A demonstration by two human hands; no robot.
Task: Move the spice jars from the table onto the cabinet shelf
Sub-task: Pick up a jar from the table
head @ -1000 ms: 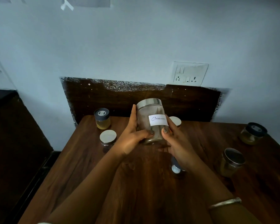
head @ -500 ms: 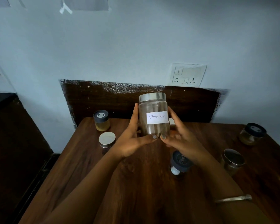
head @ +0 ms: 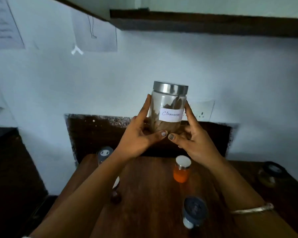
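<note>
A clear glass jar labelled Cinnamon [head: 169, 107], with a steel lid, is held upright in the air above the far end of the wooden table [head: 150, 194]. My left hand [head: 138, 136] grips its left side and base. My right hand [head: 193, 140] grips its right side and base. Both thumbs meet under the jar. A dark wooden shelf [head: 205, 23] runs along the wall high above it. On the table stand an orange jar with a white lid [head: 181, 170], a dark-lidded jar [head: 194, 212] near me, and a grey-lidded jar [head: 104, 153] at the far left.
Another dark-lidded jar [head: 270, 174] sits at the table's right side. A white-lidded jar [head: 116, 183] shows partly behind my left forearm. Papers [head: 95, 33] hang on the wall at upper left. A switch plate [head: 203, 110] is behind the held jar. A dark counter [head: 7, 169] stands left.
Both hands have lifted the cinnamon jar higher, well off the table. The view has tilted up, so the wall shelf now shows at the top.
</note>
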